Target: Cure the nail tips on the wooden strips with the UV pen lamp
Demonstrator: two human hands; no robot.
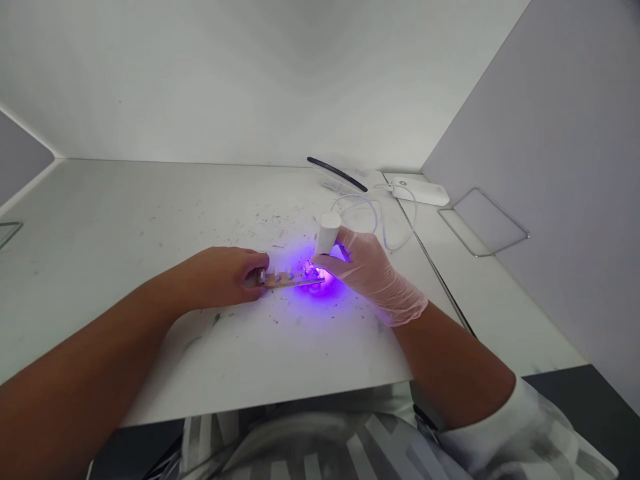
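My left hand (227, 277), bare, pinches the left end of a narrow strip (294, 282) between thumb and fingers. Several small clear pieces stand along the strip's upper side. My right hand (367, 270) wears a thin translucent glove and is closed around a small white lamp (328, 232). The lamp is held upright over the strip's right end, and violet light spreads below it onto the strip and the white table (280, 360). Glare blurs the pieces at that end.
A white cable (384, 227) loops behind my right hand to a white power bank (421, 191). A dark-edged flat object (337, 175) lies at the back. Wire handle (484, 223) on the right; small dark specks dot the table.
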